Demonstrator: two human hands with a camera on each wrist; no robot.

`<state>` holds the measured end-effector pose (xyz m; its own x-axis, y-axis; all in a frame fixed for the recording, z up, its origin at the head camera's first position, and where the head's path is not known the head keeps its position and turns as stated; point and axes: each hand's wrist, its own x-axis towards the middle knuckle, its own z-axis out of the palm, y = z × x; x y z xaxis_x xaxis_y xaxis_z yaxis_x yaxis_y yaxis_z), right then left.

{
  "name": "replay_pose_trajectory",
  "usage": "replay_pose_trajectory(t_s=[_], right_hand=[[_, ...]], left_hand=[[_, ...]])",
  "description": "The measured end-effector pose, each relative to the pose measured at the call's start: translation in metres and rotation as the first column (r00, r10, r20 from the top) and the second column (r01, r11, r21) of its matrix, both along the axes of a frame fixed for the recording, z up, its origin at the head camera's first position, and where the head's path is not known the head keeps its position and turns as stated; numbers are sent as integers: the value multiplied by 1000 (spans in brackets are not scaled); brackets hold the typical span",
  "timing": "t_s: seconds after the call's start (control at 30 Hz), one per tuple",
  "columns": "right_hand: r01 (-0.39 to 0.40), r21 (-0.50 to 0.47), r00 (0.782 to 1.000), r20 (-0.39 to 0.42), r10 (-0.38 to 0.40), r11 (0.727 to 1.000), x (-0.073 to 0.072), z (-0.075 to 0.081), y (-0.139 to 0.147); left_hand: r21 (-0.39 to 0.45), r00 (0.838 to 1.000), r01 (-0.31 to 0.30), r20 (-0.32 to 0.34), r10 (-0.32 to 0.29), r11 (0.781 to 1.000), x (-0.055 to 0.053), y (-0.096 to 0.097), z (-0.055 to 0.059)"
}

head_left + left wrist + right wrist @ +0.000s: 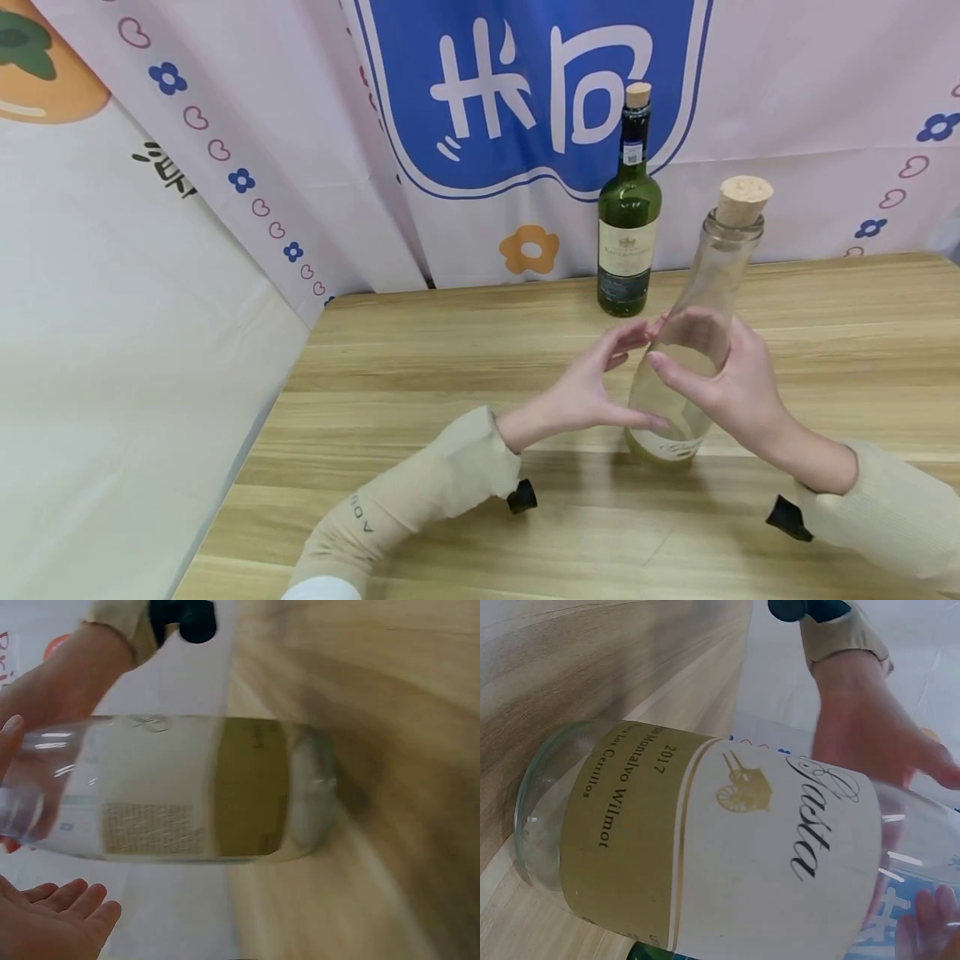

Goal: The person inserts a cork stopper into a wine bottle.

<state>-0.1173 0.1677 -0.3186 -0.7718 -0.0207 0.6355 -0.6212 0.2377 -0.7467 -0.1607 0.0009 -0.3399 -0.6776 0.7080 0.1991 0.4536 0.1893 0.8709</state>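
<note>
A clear glass wine bottle (678, 392) with a cork (745, 200) in its mouth leans toward the right in the head view. My right hand (738, 387) grips it around the body below the neck, thumb in front and fingers behind the glass. Beside it on the left, my left hand (585, 392) has its fingers and thumb spread around the bottle's side; in the left wrist view its fingers (75, 900) are apart from the glass. The gold-and-white label (742, 840) reads "Pasta" and 2017. Whether the base touches the table cannot be told.
A corked green wine bottle (628, 250) stands upright at the back of the wooden table (420, 367), just behind the clear one. A printed cloth (465, 233) hangs along the table's back edge, and a white cloth (150, 375) hangs on the left.
</note>
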Motion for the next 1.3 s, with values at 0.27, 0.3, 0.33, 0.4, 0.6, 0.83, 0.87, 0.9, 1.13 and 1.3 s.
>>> replay_pose_trajectory(t_s=[0.27, 0.3, 0.33, 0.4, 0.6, 0.83, 0.87, 0.9, 1.13, 1.3], right_hand=[[-73, -42, 997, -28, 72, 996, -3, -2, 0], [-74, -45, 997, -28, 73, 996, -3, -2, 0], [-75, -46, 997, -28, 74, 996, -3, -2, 0], [-65, -37, 998, -20, 64, 997, -3, -2, -1], [-124, -139, 992, -27, 121, 983, -3, -2, -5], [-124, -172, 992, -11, 124, 977, -6, 11, -11], [-130, -167, 991, -12, 130, 977, -7, 14, -13], [-149, -171, 989, -23, 147, 974, -9, 17, -15], [-119, -146, 992, 15, 123, 982, -26, 43, -33], [-118, -52, 978, 165, 125, 992, -47, 63, -42]], left_hand=[[-109, 983, -57, 168, 75, 992, 15, 8, -29], [-131, 981, -75, 170, 97, 988, 17, 9, -31], [-148, 979, -92, 167, 117, 985, 18, 10, -32], [-166, 977, -118, 154, 144, 979, 19, 12, -35], [-112, 986, -149, 53, 156, 982, 22, 18, -40], [-29, 978, -206, 31, 206, 978, 21, 17, -37], [-26, 972, -228, 44, 229, 973, 21, 16, -35], [-17, 967, -247, 63, 248, 969, 21, 14, -33], [34, 940, -336, 81, 332, 941, 8, 1, -15], [129, 946, -321, 78, 313, 938, -12, -13, 0]])
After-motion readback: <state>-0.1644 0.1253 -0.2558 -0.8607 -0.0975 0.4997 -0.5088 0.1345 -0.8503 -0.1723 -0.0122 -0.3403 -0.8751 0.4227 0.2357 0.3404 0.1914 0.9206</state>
